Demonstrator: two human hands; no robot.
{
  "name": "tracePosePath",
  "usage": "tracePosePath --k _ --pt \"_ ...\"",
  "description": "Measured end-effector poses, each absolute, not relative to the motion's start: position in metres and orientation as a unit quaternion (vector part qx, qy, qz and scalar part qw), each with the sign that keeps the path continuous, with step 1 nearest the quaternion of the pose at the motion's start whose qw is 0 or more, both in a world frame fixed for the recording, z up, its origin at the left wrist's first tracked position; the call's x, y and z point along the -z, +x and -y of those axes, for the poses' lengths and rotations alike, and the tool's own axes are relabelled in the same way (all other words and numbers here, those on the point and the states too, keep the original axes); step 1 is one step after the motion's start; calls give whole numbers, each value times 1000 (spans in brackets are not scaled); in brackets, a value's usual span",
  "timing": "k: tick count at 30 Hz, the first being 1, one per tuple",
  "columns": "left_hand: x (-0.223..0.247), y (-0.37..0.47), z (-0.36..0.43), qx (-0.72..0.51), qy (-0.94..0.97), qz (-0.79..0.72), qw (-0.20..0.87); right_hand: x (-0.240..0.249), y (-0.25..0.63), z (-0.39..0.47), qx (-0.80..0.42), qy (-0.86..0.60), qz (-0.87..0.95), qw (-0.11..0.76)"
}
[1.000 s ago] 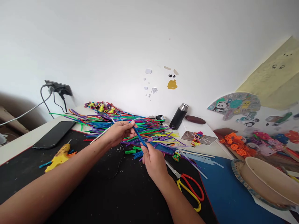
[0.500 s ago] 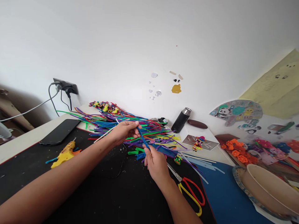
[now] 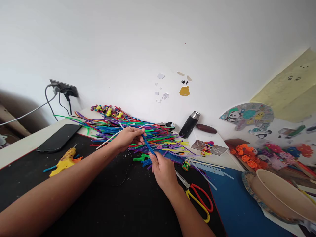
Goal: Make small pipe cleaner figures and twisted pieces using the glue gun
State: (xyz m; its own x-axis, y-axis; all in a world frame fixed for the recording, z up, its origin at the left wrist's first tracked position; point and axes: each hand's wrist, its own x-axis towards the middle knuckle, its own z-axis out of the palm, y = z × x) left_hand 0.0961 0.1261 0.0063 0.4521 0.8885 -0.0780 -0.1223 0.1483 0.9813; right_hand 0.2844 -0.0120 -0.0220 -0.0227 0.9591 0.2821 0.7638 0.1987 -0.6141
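Note:
A blue pipe cleaner [image 3: 148, 145] stretches between my two hands above the black mat. My left hand [image 3: 132, 138] pinches its far end between thumb and fingers. Lower down and to the right, my right hand [image 3: 163, 169] grips the near end, thumb on top. Behind them spreads a pile of pipe cleaners [image 3: 106, 128] in many colours. Short green pieces [image 3: 138, 159] and bent blue pieces [image 3: 147, 162] lie just under the held one. Scissors [image 3: 197, 197] with one red and one yellow handle rest to the right of my right wrist.
A yellow glue gun [image 3: 64, 162] and a black phone [image 3: 59, 137] lie at left. A dark thermos [image 3: 189, 125] leans at the back beside a white box [image 3: 214, 141] with a small figure [image 3: 207, 148]. Bowls [image 3: 278, 194] stand at right; more small figures [image 3: 107, 110] lie by the wall.
The whole view has shifted slightly, so things appear a little further left. Both hands keep their hold on the blue pipe cleaner, with hardly any change in their pose.

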Motion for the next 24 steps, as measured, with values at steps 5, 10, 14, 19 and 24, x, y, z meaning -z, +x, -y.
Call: tracePosePath --k 5,10,14,19,24 --pt "-3 96 -128 -381 529 -364 666 20 283 13 -136 -620 706 315" --pt "-2 96 -128 -387 527 -364 664 19 282 14 -147 -620 703 316" --pt "-2 96 -129 -387 527 -365 663 19 281 14 -154 -615 704 321" --pt "-2 97 -129 -391 526 -364 661 20 280 14 -155 -612 705 323" --pt "-1 97 -128 -392 526 -362 662 20 280 15 -147 -610 712 316"
